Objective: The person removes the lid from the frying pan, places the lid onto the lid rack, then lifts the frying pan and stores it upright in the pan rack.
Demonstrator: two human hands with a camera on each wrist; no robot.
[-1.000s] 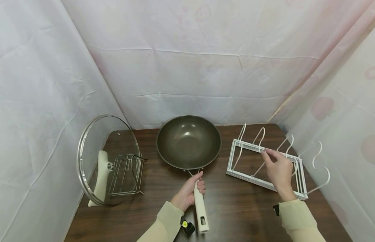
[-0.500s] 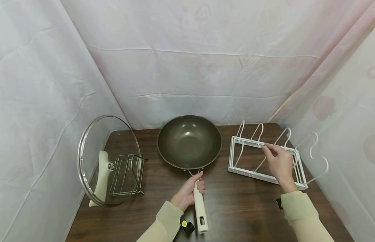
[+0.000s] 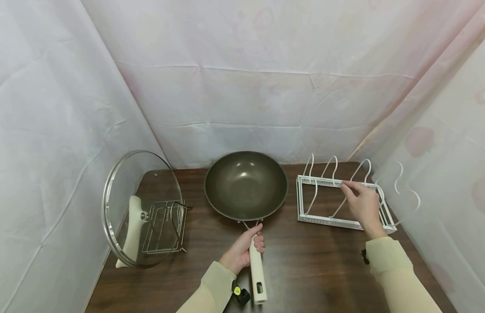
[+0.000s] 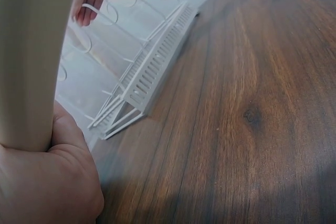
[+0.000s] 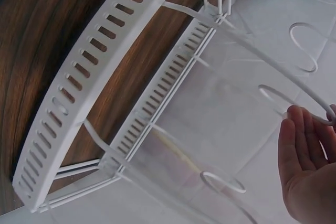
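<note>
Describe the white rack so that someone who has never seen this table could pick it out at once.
On the dark wooden table, look right of the wok, near the curtained corner. There lies the white rack, a slotted rectangular frame with curved wire dividers, one pinched by the right hand. The other rack, far left, is bare metal and holds a glass lid.

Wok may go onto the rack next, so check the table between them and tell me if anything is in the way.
Nothing visible lies on the table between the wok and the white rack. The right hand pinches one of the rack's wire dividers, so it sits over the slots. The left hand grips the wok handle.
</note>
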